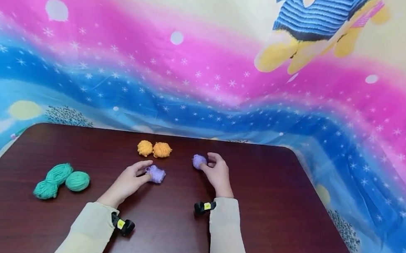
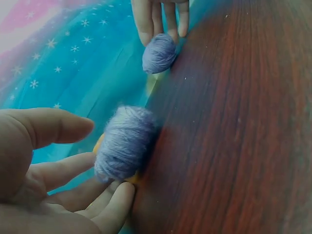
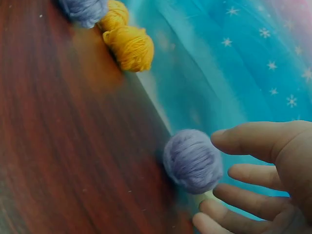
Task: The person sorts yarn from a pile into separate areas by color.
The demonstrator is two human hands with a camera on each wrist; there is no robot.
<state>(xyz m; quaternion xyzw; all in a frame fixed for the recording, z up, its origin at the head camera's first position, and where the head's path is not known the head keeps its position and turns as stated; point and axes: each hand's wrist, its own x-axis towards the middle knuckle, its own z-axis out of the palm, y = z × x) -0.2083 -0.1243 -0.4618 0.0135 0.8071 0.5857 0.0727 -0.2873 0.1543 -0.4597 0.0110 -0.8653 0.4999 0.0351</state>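
Snowflake-patterned cloth (image 1: 211,88) behind a dark brown bench (image 1: 288,236). Towards the far middle, a purple yarn roll (image 1: 157,174) just right of the left hand (image 1: 129,181), fingers loosely spread, contact hard to tell. Farther right, a purple yarn ball (image 1: 198,162) just left of the right hand (image 1: 218,175), fingers extended, thumb close by. Two orange balls (image 1: 159,150) side by side near the far edge; three green balls (image 1: 60,174) on the left.

Table (image 1: 288,236) as I view it remotely, clock directions from its centre: at 9, three green yarn balls (image 1: 59,173); at 10, left hand (image 1: 130,179) at a lilac ball (image 1: 157,175); at 11, two orange balls (image 1: 162,150); towards 1, right hand (image 1: 218,175) at another lilac ball (image 1: 197,162).
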